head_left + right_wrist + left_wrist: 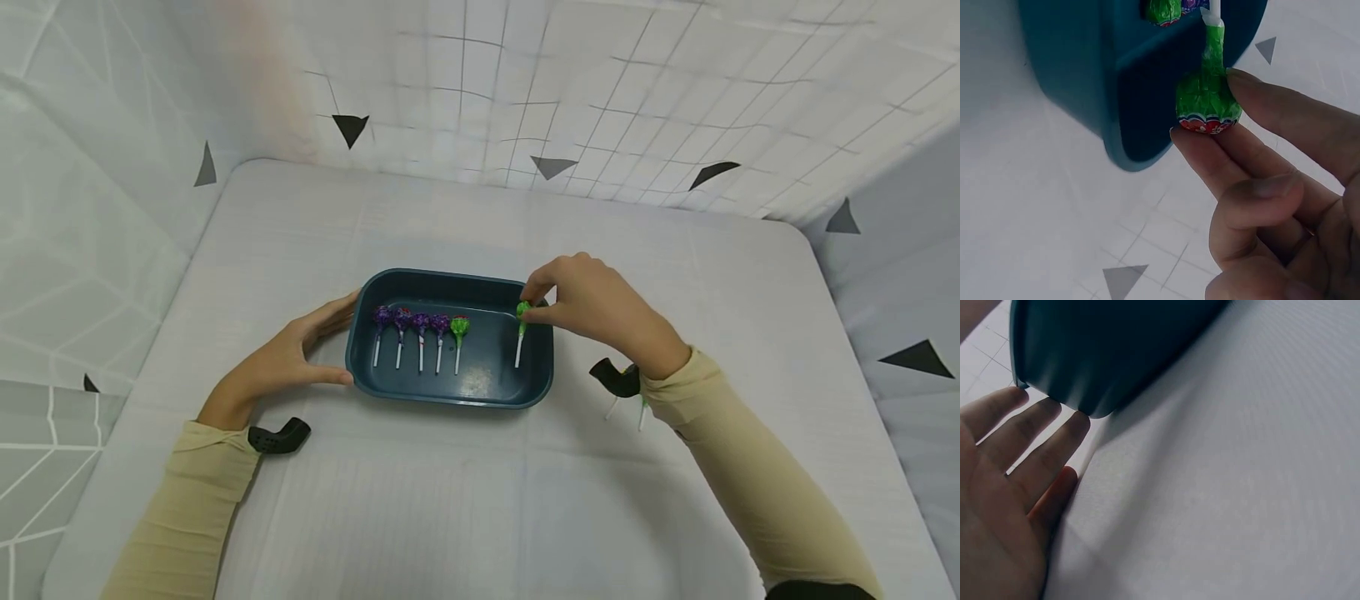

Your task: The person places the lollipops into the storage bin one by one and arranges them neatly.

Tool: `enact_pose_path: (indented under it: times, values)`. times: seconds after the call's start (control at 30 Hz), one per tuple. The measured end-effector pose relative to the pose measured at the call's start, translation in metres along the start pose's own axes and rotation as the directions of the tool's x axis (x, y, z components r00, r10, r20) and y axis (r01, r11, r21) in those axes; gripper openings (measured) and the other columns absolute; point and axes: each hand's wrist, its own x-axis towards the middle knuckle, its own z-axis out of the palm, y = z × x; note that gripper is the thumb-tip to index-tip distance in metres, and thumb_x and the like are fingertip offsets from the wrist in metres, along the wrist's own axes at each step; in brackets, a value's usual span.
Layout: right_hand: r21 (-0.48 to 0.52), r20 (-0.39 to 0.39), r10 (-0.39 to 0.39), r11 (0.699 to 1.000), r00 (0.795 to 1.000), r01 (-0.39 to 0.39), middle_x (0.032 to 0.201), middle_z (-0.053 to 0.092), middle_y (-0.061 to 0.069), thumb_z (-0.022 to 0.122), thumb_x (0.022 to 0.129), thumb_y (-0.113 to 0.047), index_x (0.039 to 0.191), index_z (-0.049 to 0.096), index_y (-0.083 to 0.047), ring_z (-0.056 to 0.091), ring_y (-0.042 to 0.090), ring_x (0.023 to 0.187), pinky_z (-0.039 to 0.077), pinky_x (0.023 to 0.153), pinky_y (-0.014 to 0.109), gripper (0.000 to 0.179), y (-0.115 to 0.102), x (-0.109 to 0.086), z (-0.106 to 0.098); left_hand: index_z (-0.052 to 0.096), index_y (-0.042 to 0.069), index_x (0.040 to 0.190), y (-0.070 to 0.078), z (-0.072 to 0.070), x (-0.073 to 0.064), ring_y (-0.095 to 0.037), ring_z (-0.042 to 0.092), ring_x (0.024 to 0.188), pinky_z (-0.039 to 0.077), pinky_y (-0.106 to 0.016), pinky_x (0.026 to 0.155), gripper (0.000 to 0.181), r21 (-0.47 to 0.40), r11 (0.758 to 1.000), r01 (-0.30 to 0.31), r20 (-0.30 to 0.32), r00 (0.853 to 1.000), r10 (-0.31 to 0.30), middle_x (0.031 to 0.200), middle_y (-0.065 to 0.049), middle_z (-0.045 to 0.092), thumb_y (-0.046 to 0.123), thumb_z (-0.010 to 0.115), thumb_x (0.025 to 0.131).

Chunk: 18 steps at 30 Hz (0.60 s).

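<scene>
A dark teal tray (450,402) sits on the table. Toward its left half lies a row of lollipops, several with purple wrappers (421,323) and one green lollipop (460,327), heads away from me and sticks toward me. Over the tray's right end, my right hand (596,300) pinches another green lollipop (1210,100) by its wrapped head between thumb and fingers, its white stick pointing toward me. My left hand (288,354) is spread at the tray's left end, its straight fingertips (1077,425) right at the outer wall.
On the white table (450,508), lollipop sticks (642,415) show beside my right wrist; their heads are mostly hidden by the black wrist camera (617,379). Another black camera (281,436) is on my left wrist. White sheets with dark triangles surround the table.
</scene>
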Motion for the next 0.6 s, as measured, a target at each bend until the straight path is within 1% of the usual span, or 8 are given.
enact_pose_path:
  times: [0.1,0.2,0.43,0.6]
  values:
    - [-0.005,0.009,-0.021,1.0,1.0,0.021,0.106,0.081,0.0,0.081,0.09,-0.027,0.106,0.081,-0.016,0.072,0.02,0.096,0.059,0.077,0.04,0.019,-0.003,0.005,0.001,0.022,0.019,0.166,0.0,0.0,0.0,0.005,0.034,0.15,0.03,-0.009,0.121,0.117,0.003,1.0,-0.001,-0.001,1.0,0.001,0.172,-0.013,0.024,-0.003,0.09,0.074]
    - [-0.026,0.022,-0.024,0.999,0.999,0.024,0.103,0.081,-0.001,0.082,0.09,-0.028,0.104,0.081,-0.017,0.072,0.019,0.097,0.06,0.076,0.039,0.018,-0.008,0.009,0.003,0.022,0.018,0.166,0.001,0.0,0.0,0.006,0.035,0.149,0.03,-0.009,0.121,0.116,-0.001,1.0,-0.002,0.0,1.0,0.002,0.172,-0.014,0.024,-0.003,0.09,0.074]
    - [-0.09,0.081,-0.034,0.995,0.996,0.041,0.098,0.08,-0.002,0.084,0.088,-0.03,0.098,0.081,-0.018,0.072,0.018,0.09,0.06,0.072,0.037,0.017,-0.018,0.025,0.01,0.023,0.019,0.166,0.0,-0.001,0.0,0.007,0.034,0.149,0.029,-0.008,0.121,0.116,0.005,1.0,0.005,-0.002,1.0,-0.005,0.172,-0.013,0.024,-0.002,0.09,0.074]
    - [-0.098,0.115,-0.056,0.993,0.992,0.068,0.096,0.079,-0.001,0.085,0.087,-0.028,0.097,0.081,-0.016,0.073,0.017,0.087,0.062,0.072,0.038,0.016,-0.024,0.034,0.014,0.022,0.017,0.166,0.001,-0.001,0.0,0.008,0.034,0.149,0.029,-0.008,0.121,0.116,0.013,1.0,0.004,-0.002,1.0,-0.004,0.172,-0.014,0.024,0.0,0.09,0.075]
